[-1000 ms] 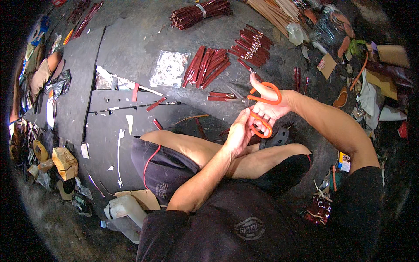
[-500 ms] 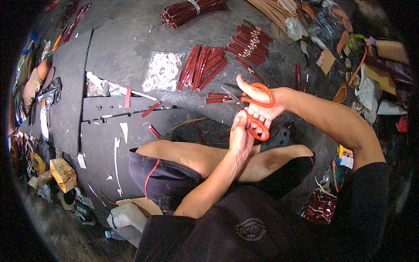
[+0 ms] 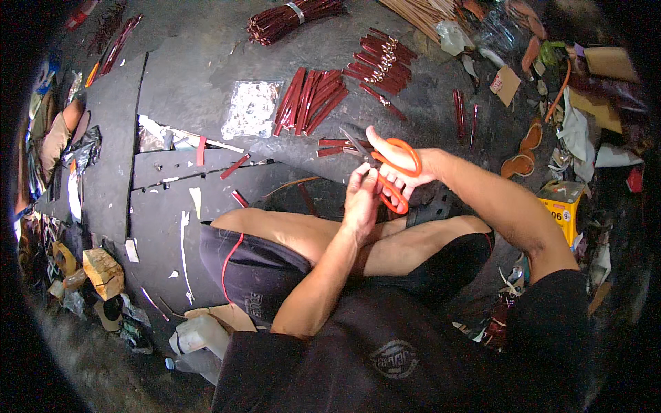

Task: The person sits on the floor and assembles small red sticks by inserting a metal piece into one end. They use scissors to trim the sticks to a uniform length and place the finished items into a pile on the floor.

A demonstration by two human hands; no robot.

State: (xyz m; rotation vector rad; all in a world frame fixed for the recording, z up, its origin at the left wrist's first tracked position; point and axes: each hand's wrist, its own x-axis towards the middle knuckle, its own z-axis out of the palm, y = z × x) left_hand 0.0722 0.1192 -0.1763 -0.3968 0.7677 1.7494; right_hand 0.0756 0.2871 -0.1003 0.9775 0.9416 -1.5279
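My right hand is wrapped through the orange handles of a pair of scissors, thumb raised in the upper loop and fingers in the lower one. The dark blades stand apart and point up and left. Close below the blades, the fingertips of my left hand are pinched together near the scissors' pivot; what they hold is too small to make out. Just beyond the blades lie short dark red strips. Farther off are a fanned pile of dark red strips and another pile with metal rings.
A clear plastic bag of shiny pieces lies left of the strips. At the back is a banded dark red bundle. Scraps and a yellow box lie to the right; a wooden block and a plastic jug are to the left.
Both hands and the scissors have shifted left, and the view has shifted slightly. The blades show more plainly now. My right elbow has come inward, and more of the yellow box shows.
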